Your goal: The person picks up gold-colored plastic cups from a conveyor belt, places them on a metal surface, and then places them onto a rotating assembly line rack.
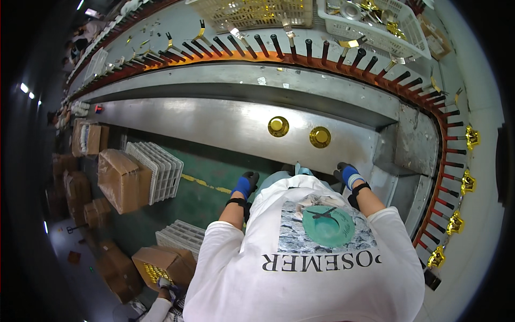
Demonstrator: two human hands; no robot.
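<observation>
My left hand (pixel 246 183), in a blue and black glove, hangs beside my body over the floor, apart from the bench. Its fingers are too small and dark to read. Near the front edge of the metal bench is my right hand (pixel 347 174), gloved alike, with its dark fingers loosely apart and nothing seen in them. Beyond my hands, two shiny gold, round, flanged cup-shaped pieces lie on the bench (pixel 188 121): the left piece (pixel 278 126) and the right piece (pixel 320 137), which is nearer my right hand. Neither hand touches them.
A curved conveyor track (pixel 332 65) with upright black-tipped spindles bends round the bench; gold pieces (pixel 469 182) hang on its right side. White baskets (pixel 375 37) stand behind. Cartons (pixel 124 180) and stacked white crates (pixel 155 172) fill the left floor. Another person's hand (pixel 164 283) reaches into a carton.
</observation>
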